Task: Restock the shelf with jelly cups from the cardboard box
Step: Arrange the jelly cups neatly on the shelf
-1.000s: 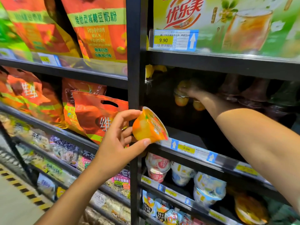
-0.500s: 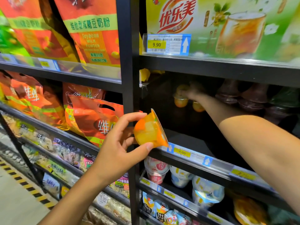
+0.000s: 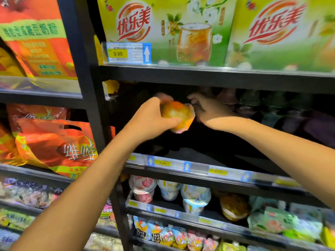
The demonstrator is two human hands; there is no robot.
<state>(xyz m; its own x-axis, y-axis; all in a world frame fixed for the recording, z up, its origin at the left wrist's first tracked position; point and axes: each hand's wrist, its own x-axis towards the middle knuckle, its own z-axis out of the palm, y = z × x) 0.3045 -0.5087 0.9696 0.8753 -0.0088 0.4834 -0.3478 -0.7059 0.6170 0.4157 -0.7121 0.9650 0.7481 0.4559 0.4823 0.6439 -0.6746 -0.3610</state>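
Right of the black upright (image 3: 87,105), on the middle shelf (image 3: 199,157): a dark bay whose front board shows bare, with no cup set down where I can see; the hands hide part of the back
Jelly cup (image 3: 178,115): orange, blurred, lying tilted in the air inside the bay, a little to the right of the upright and clear above the board, so not yet placed
Left hand (image 3: 152,118): reaches in from just right of the upright; its fingers (image 3: 172,122) and thumb curl round the cup's body and carry its whole weight
Right hand (image 3: 208,109): farther right of the upright, just beside the cup's lid end; its fingers (image 3: 194,103) are loosely bent and spread and grip nothing I can make out; whether the tips touch the lid rim I cannot tell
Dark cups (image 3: 228,98): a row at the back of the bay, well to the right of the upright, too dim and blurred to name
Cardboard box: not in view
Done so far: one cup is out of the box and up at shelf height; how many stand in the bay already cannot be told
Left to do: by my judgement, either pass this cup to the right hand or set it straight down at the back, then return to the box for more, since the bare board to the right of the upright suggests plenty of room still to fill
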